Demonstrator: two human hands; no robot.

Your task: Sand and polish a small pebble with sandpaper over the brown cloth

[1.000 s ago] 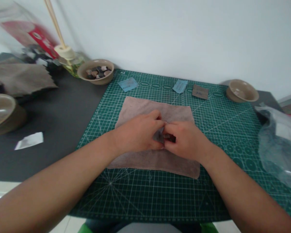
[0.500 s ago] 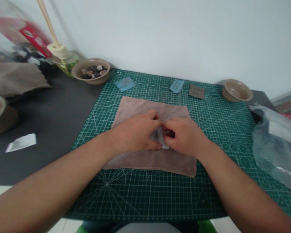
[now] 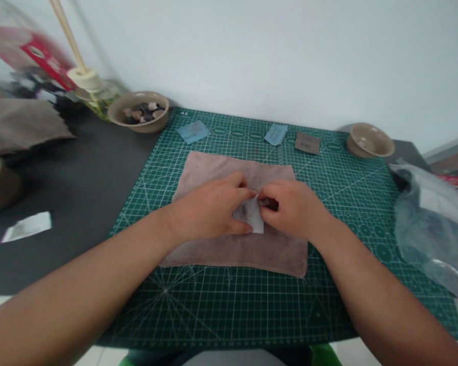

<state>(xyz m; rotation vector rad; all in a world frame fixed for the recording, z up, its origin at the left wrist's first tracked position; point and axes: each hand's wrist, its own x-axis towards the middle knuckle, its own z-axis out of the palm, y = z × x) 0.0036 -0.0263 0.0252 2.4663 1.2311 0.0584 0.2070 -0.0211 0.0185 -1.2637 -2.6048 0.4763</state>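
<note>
A small white piece of paper (image 3: 256, 222) with grey smudges lies on a brownish-pink cloth (image 3: 232, 252), which is spread over a green cutting mat (image 3: 229, 310). My left hand (image 3: 213, 207) rests on the cloth, thumb and index finger apart, their tips pressing on the paper's lower and upper parts. Close against it, my right hand (image 3: 292, 208) is closed in a pinch at the paper's upper right edge. Something small and dark shows inside its curled fingers, too hidden to name.
A bowl of stones (image 3: 139, 124) and a reed diffuser (image 3: 89, 84) stand back left. Blue labels (image 3: 194, 132), a brown label (image 3: 307, 143) and another bowl (image 3: 370, 141) sit along the back. A plastic bag (image 3: 431, 229) lies right, a white slip (image 3: 27, 226) left.
My right hand has shifted slightly up and away from the left fingertips, showing more of the white paper. My left hand stays in place on it. The view has moved a little.
</note>
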